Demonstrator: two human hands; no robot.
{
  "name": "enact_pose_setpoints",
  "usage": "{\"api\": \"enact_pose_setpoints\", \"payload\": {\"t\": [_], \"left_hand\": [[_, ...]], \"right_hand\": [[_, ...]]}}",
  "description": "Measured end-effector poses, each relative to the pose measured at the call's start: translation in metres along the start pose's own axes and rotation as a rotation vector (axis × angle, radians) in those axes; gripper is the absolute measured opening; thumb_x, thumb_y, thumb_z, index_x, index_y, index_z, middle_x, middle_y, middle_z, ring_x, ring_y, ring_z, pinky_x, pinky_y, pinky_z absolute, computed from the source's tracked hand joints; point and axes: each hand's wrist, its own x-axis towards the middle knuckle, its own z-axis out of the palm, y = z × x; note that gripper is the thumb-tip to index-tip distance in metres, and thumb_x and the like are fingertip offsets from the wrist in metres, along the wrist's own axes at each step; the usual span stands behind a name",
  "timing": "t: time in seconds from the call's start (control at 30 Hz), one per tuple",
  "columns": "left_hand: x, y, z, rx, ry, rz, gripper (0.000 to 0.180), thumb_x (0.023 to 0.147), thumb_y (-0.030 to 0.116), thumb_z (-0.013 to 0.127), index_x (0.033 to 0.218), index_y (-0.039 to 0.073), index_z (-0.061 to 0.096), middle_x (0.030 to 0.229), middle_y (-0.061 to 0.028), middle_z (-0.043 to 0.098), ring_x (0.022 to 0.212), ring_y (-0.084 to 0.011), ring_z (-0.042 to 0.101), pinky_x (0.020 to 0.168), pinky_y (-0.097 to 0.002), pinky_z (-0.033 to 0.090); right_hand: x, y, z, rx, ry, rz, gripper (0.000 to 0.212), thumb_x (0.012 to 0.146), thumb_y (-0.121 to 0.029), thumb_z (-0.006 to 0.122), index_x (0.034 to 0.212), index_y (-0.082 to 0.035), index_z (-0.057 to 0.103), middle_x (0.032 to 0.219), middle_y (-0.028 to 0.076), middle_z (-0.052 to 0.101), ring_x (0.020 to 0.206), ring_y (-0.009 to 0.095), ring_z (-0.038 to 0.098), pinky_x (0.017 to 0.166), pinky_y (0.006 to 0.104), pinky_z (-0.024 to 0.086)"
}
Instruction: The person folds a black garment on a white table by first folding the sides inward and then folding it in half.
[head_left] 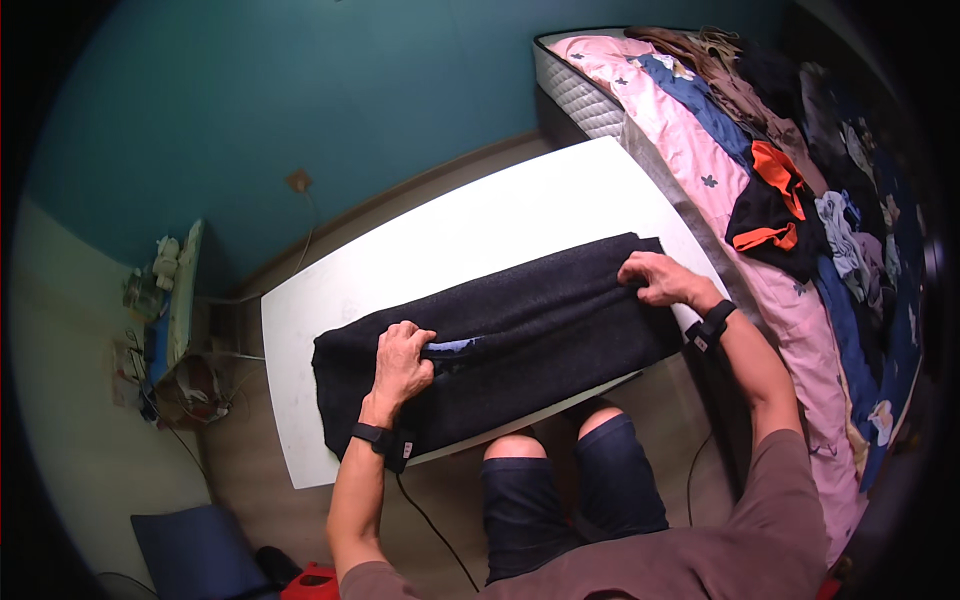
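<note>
A long black piece of cloth [520, 340], probably a garment, lies folded across the white table [480, 230]. A crease runs along its length, and a small light-blue and dark-blue patch [450, 347] shows in that crease. My left hand [405, 360] grips the cloth at the left end of the crease, right beside the blue patch. Near the far right end, my right hand [660, 280] has its fingers pinched on the upper layer of the cloth. Both wrists wear black bands with small boxes.
To the right stands a bed with a pink sheet [690, 170] and a heap of clothes, among them a black and orange garment [775, 215]. A small side table [190, 290] stands at the left wall. Below lie a dark blue flat object [195, 555] and cables.
</note>
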Motion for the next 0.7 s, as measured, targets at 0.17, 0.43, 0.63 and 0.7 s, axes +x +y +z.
{"api": "enact_pose_setpoints", "payload": {"t": [0.17, 0.43, 0.63, 0.7], "left_hand": [[0.012, 0.011, 0.014, -0.099, 0.025, -0.081, 0.029, 0.077, 0.012, 0.067, 0.104, 0.007, 0.072, 0.102, -0.0116, 0.063, 0.103, -0.0308, 0.059, 0.090, -0.0423, 0.046], [0.033, 0.043, 0.028, 0.088, 0.022, -0.022, 0.041, 0.073, 0.012, 0.079, 0.112, 0.008, 0.066, 0.104, -0.0127, 0.059, 0.099, -0.0314, 0.059, 0.083, -0.0440, 0.048], [0.041, 0.027, 0.043, 0.278, 0.025, 0.048, 0.015, 0.077, 0.005, 0.065, 0.090, 0.007, 0.057, 0.087, -0.0099, 0.056, 0.085, -0.0293, 0.059, 0.072, -0.0415, 0.047], [0.045, 0.025, 0.036, 0.354, 0.160, 0.049, 0.013, 0.077, 0.001, 0.059, 0.088, 0.007, 0.056, 0.083, -0.0089, 0.055, 0.080, -0.0290, 0.059, 0.070, -0.0406, 0.046]], "right_hand": [[0.014, -0.019, 0.011, 0.123, 0.151, -0.079, 0.037, 0.074, -0.008, 0.070, 0.110, -0.005, 0.064, 0.103, 0.013, 0.060, 0.101, 0.032, 0.061, 0.089, 0.0387, 0.050], [0.027, -0.021, 0.023, -0.288, 0.204, -0.165, 0.027, 0.077, -0.011, 0.073, 0.101, -0.009, 0.063, 0.097, 0.011, 0.057, 0.096, 0.032, 0.057, 0.086, 0.0438, 0.048], [0.045, -0.014, 0.021, -0.363, 0.314, -0.249, 0.015, 0.079, -0.009, 0.070, 0.092, -0.007, 0.063, 0.086, 0.011, 0.062, 0.089, 0.032, 0.061, 0.083, 0.0436, 0.048], [0.043, -0.027, 0.004, -0.312, 0.392, -0.281, 0.012, 0.081, -0.008, 0.069, 0.090, -0.006, 0.062, 0.082, 0.011, 0.062, 0.086, 0.033, 0.062, 0.082, 0.0432, 0.048]]}}
